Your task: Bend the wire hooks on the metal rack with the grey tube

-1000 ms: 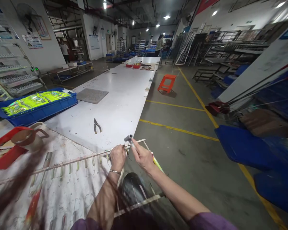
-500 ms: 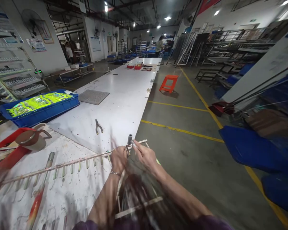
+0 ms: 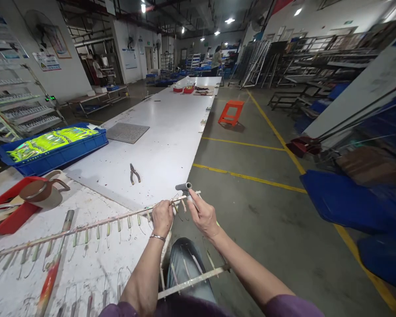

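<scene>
At the right end of the long thin rail [image 3: 94,225], in the head view, grips a hammer-like tool [image 3: 181,187] by its handle with the right hand [image 3: 203,215], with fingers wrapped close. Clasps the rail itself just short of that end with the left hand [image 3: 163,216], with fingers drawn in narrow over it; cannot tell of any small piece pinched inside. Shows the tool's grey cylinder head just above the rail's end, to the right of the left fingers; cannot tell touching from a slight gap. Points the head's long axis roughly sideways across the rail's tip, and slants the rail from lower left to upper right. Puts the left hand nearer the row of hook pieces [image 3: 108,228] along the rail's near side, the right hand nearer its tip. Has pliers [image 3: 132,170] lying beyond the rail on the white surface [image 3: 165,145], and a blue crate [image 3: 72,152] beyond its left stretch. Has a second tool [image 3: 50,281] crossing the rail's left part, and a pale bar [image 3: 194,280] over the lap, nearer than the rail.
</scene>
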{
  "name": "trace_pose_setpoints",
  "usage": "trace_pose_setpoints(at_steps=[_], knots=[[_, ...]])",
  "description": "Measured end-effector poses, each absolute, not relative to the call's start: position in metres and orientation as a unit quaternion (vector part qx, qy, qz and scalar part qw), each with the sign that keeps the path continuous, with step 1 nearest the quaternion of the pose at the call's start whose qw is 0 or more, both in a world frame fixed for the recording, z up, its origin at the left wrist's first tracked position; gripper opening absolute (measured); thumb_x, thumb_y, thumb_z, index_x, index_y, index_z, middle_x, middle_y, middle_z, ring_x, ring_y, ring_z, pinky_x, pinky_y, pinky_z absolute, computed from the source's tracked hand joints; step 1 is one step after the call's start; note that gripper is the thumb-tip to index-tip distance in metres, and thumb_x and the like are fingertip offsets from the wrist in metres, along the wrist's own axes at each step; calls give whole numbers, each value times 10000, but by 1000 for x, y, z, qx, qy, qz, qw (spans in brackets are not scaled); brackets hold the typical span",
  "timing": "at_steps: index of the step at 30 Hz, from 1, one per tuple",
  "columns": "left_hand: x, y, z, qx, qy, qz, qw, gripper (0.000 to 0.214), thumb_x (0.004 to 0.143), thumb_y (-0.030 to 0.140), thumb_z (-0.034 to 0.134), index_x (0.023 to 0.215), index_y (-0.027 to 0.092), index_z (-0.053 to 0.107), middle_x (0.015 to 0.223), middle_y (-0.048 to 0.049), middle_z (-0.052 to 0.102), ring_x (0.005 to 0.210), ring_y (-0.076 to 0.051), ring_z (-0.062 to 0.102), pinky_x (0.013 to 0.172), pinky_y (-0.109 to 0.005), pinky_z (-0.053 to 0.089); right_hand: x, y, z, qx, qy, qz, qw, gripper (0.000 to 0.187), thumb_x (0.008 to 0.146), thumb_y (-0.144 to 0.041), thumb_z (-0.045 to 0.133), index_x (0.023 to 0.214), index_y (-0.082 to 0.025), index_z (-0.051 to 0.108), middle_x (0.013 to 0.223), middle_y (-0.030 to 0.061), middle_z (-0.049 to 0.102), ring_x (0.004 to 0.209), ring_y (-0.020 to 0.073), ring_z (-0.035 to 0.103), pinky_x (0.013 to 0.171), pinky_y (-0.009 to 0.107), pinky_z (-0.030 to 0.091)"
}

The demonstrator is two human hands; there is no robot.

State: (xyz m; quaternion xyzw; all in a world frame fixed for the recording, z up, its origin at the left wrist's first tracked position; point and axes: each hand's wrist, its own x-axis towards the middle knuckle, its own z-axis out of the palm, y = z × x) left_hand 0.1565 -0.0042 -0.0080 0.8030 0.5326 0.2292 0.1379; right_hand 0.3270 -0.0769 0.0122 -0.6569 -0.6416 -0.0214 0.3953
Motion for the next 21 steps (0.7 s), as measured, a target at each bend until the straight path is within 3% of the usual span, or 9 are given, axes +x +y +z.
trace_pose_setpoints(at_steps=[4,6,9,11,15,17,21], knots=[[156,-4,-10,806,530,235,125,189,1024,146,586,929,189,744,939,-62,767,902,-205,693,839,-300,459,326,-77,16,-691,-670,25,271,454,1116,-370,471,1447,-225,745,882,69,840,726,179,756,655,217,521],[155,-4,-9,811,522,237,118,195,1028,149,585,921,183,744,928,-64,762,898,-208,693,840,-304,461,327,-78,23,-692,-655,20,301,454,1125,-364,469,1477,-229,721,934,68,846,751,168,754,691,213,527],[155,-4,-8,813,519,235,117,189,1024,140,591,924,180,746,932,-62,761,907,-211,697,843,-305,463,328,-79,29,-669,-625,-16,401,533,1154,-393,394,1564,-153,635,1017,107,838,808,168,751,796,234,557],[155,-3,-8,813,524,223,117,182,1024,145,596,929,184,746,943,-61,764,912,-211,699,844,-306,461,326,-78,26,-669,-633,-13,388,548,1151,-396,379,1547,-132,649,991,113,836,808,178,755,790,246,561],[155,-3,-9,819,527,196,115,183,1043,188,583,964,202,748,973,-58,764,924,-207,693,849,-308,455,326,-77,19,-701,-660,35,269,459,1119,-359,457,1457,-229,739,925,65,850,755,172,762,676,220,527],[155,-3,-9,821,526,193,112,190,1051,201,572,987,211,751,979,-55,758,926,-203,686,849,-305,450,328,-79,19,-697,-650,19,301,465,1129,-361,451,1501,-243,704,1000,68,856,801,166,771,712,216,542],[154,-3,-7,820,528,190,111,204,1058,210,565,1038,221,768,986,-55,751,936,-203,684,849,-301,449,329,-79,19,-686,-623,-40,375,524,1153,-377,394,1561,-163,644,1070,130,846,852,179,776,802,238,575]])
